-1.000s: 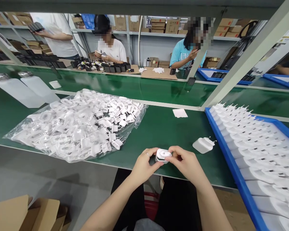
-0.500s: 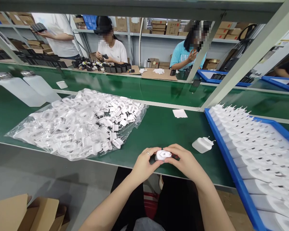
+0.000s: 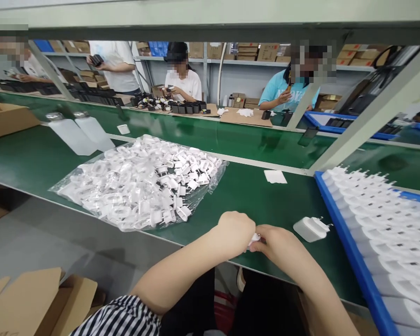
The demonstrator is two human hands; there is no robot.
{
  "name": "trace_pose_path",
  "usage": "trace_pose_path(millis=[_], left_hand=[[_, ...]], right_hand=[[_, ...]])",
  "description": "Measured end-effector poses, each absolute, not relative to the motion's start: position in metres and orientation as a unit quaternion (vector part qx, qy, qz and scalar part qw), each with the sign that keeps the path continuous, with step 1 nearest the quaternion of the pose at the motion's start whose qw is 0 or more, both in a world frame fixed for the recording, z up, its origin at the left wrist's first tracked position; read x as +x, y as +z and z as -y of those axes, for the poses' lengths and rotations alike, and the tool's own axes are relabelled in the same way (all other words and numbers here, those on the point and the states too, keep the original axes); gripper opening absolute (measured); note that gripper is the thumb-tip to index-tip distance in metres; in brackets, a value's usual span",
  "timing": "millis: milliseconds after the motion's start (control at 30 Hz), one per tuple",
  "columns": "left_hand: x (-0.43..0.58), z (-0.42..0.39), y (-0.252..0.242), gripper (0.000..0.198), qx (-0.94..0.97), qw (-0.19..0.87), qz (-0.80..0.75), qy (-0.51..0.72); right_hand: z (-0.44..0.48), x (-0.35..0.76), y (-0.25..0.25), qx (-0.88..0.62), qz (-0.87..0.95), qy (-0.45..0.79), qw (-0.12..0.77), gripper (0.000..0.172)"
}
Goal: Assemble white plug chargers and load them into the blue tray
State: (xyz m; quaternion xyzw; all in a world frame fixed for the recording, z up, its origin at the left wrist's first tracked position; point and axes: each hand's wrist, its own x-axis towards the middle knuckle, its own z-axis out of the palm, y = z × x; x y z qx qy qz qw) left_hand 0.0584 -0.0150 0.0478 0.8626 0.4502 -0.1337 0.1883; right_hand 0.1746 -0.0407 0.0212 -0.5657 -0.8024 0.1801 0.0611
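A white plug charger (image 3: 255,238) is between my hands just above the bench's front edge, mostly covered by fingers. My right hand (image 3: 275,240) pinches it from the right with thumb and fingers. From the left, my left hand (image 3: 235,231) is curled over it, back of the hand up; its fingertips are hidden. Right of my hands lies another white charger (image 3: 311,229) on its side, metal pins pointing right. Further right, a blue tray (image 3: 348,245) holds rows of white chargers (image 3: 381,224) with pins up.
A clear plastic bag (image 3: 126,191) with many small white plug parts lies open to the left. Behind it stand two white bottles (image 3: 73,135). A white square piece (image 3: 275,176) lies near the back rail. A slanted metal post (image 3: 367,107) rises beside the tray. Co-workers sit across the bench.
My left hand has rolled over, its back now up and covering most of the charger. The right hand still holds it. The view has shifted, so the scene sits lower and further right.
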Motion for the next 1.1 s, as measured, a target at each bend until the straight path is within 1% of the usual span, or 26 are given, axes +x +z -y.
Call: trace_pose_path(millis=[100, 200, 267, 300, 367, 433, 500, 567, 600, 667, 800, 867, 933, 1033, 1100], left_hand=[[0.064, 0.008, 0.055, 0.005, 0.865, 0.202, -0.421, -0.185], [0.062, 0.002, 0.056, 0.006, 0.879, 0.200, -0.389, -0.192], [0.056, 0.000, 0.052, 0.011, 0.886, 0.197, -0.375, -0.191], [0.052, 0.000, 0.049, 0.014, 0.889, 0.196, -0.372, -0.182], [0.043, 0.002, 0.038, 0.020, 0.894, 0.204, -0.376, -0.136], [0.032, 0.008, 0.026, 0.024, 0.896, 0.214, -0.383, -0.065], [0.024, 0.014, 0.018, 0.026, 0.893, 0.210, -0.397, 0.001], [0.021, 0.020, 0.016, 0.027, 0.889, 0.191, -0.414, 0.034], [0.022, 0.021, 0.019, 0.028, 0.888, 0.183, -0.420, 0.030], [0.026, 0.021, 0.027, 0.026, 0.891, 0.172, -0.419, -0.016], [0.041, 0.015, 0.043, 0.009, 0.900, 0.168, -0.386, -0.114], [0.046, 0.012, 0.046, 0.004, 0.903, 0.170, -0.371, -0.133], [0.048, 0.010, 0.046, 0.004, 0.905, 0.171, -0.365, -0.137], [0.045, 0.009, 0.044, 0.004, 0.905, 0.172, -0.368, -0.127], [0.040, 0.011, 0.042, 0.008, 0.906, 0.179, -0.367, -0.112]], right_hand=[[0.039, 0.175, 0.023, -0.571, 0.794, 0.200, 0.054, 0.015], [0.036, 0.177, 0.023, -0.579, 0.779, 0.238, 0.049, 0.015], [0.036, 0.179, 0.019, -0.573, 0.768, 0.279, 0.068, 0.013], [0.036, 0.180, 0.016, -0.567, 0.762, 0.299, 0.090, 0.011], [0.039, 0.183, 0.006, -0.559, 0.747, 0.324, 0.156, 0.010], [0.042, 0.186, -0.004, -0.564, 0.725, 0.332, 0.216, 0.016], [0.045, 0.187, -0.011, -0.584, 0.698, 0.335, 0.242, 0.022], [0.045, 0.188, -0.013, -0.603, 0.681, 0.345, 0.230, 0.024], [0.044, 0.188, -0.011, -0.608, 0.680, 0.350, 0.216, 0.024], [0.043, 0.186, -0.006, -0.604, 0.693, 0.350, 0.178, 0.021], [0.038, 0.182, 0.008, -0.590, 0.745, 0.296, 0.097, 0.011], [0.036, 0.179, 0.012, -0.591, 0.761, 0.261, 0.065, 0.009], [0.034, 0.178, 0.014, -0.587, 0.771, 0.244, 0.041, 0.010], [0.031, 0.180, 0.012, -0.574, 0.778, 0.253, 0.033, 0.009], [0.032, 0.182, 0.007, -0.573, 0.777, 0.257, 0.046, 0.009]])
